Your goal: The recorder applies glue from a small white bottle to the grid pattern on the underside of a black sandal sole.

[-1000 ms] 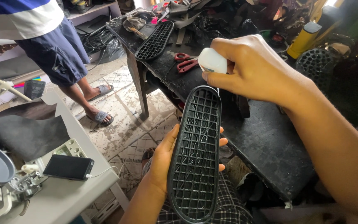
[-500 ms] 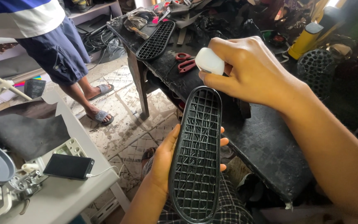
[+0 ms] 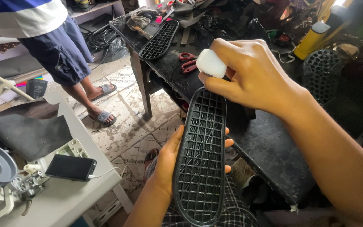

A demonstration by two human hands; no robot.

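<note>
Your left hand (image 3: 169, 162) cradled the long black rubber shoe sole with a moulded grid (image 3: 200, 157) from beneath, its fingers curled round the far edge so that only the tips showed at the sole's 3 o'clock side. The sole stood lengthwise over your lap, grid side up, its toe end pointing to 12 o'clock and its heel down at 6 o'clock above your checked trousers (image 3: 232, 212).

Your right hand (image 3: 253, 80) sat at the toe end, fingers pressed together around a small white rounded plastic bottle (image 3: 210, 63), which touched or nearly touched the sole's upper rim; I could not tell which.

Beyond, at 12 o'clock, the dark counter (image 3: 269, 151) carried a second black grid sole (image 3: 159, 40) and red-handled scissors (image 3: 188, 61) just beside it. At 2 o'clock stood a yellow bottle with a grey cap (image 3: 311, 40). At 8 o'clock a black phone (image 3: 71, 167) lay on a white counter (image 3: 64, 197). At 10 o'clock another person in blue shorts and grey sandals (image 3: 59, 50) stood on the tiled floor (image 3: 127, 126).
</note>
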